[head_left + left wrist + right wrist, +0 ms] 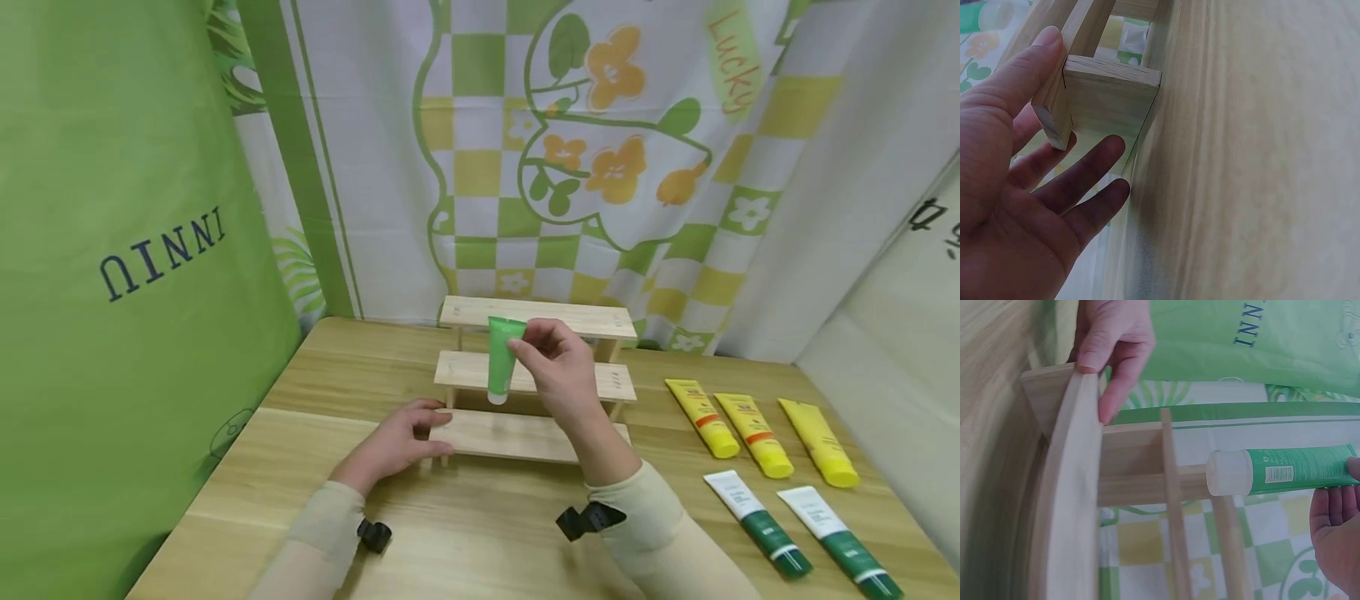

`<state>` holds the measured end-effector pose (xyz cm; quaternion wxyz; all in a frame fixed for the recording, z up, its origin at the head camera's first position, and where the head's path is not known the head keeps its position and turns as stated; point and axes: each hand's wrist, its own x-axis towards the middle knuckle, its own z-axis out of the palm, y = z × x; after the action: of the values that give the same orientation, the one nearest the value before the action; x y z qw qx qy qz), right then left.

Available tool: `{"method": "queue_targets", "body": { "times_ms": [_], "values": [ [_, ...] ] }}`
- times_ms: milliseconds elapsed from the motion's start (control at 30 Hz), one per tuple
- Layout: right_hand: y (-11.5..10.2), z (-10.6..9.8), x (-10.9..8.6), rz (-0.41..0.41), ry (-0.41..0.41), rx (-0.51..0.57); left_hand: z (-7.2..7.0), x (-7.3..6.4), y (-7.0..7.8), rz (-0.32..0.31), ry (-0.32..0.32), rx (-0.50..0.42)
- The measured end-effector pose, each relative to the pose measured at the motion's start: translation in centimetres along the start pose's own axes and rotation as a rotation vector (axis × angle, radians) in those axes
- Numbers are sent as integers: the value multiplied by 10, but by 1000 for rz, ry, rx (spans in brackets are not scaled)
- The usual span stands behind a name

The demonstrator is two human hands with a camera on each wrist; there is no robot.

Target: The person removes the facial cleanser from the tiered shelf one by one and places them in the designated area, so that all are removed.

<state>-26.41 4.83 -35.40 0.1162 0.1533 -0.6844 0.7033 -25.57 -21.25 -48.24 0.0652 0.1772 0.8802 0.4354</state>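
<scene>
A three-step wooden shelf (517, 435) stands on the table. My left hand (397, 442) holds the left end of its lowest board, with the thumb at the front edge and the index finger at the back one. In the left wrist view the other fingers (1100, 206) spread past the board end. My right hand (564, 367) pinches a green tube (501, 362) near its flat crimped end, white cap downward, in front of the upper boards. The right wrist view shows the tube's printed back with a barcode (1279, 474).
On the table's right side lie three yellow tubes (757, 437) in a row. Nearer are two white-and-green tubes (757, 525). A patterned curtain (487, 200) hangs behind the table, and a green cloth (135, 375) covers the left side.
</scene>
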Motion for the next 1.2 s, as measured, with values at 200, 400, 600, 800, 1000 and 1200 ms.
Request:
{"method": "queue_targets", "body": {
  "times_ms": [200, 400, 600, 800, 1000, 1200],
  "values": [
    [-12, -11, -7, -48, -12, 22, 1, -4, -4, -9, 22, -3],
    [-17, -26, -16, -51, -35, 43, 0, -8, -8, -18, 35, 31],
    [-16, -43, -25, -39, -46, 76, 0, -8, -10, -10, 37, 40],
    [-16, -68, -34, -31, -5, 38, 2, -7, -9, 3, 39, 27],
    [-17, -105, -45, 8, 35, -42, 4, -4, -5, 9, 37, 32],
    [-13, -147, -57, 54, 122, -100, 4, -1, 1, 12, 31, 29]
  ]
}}
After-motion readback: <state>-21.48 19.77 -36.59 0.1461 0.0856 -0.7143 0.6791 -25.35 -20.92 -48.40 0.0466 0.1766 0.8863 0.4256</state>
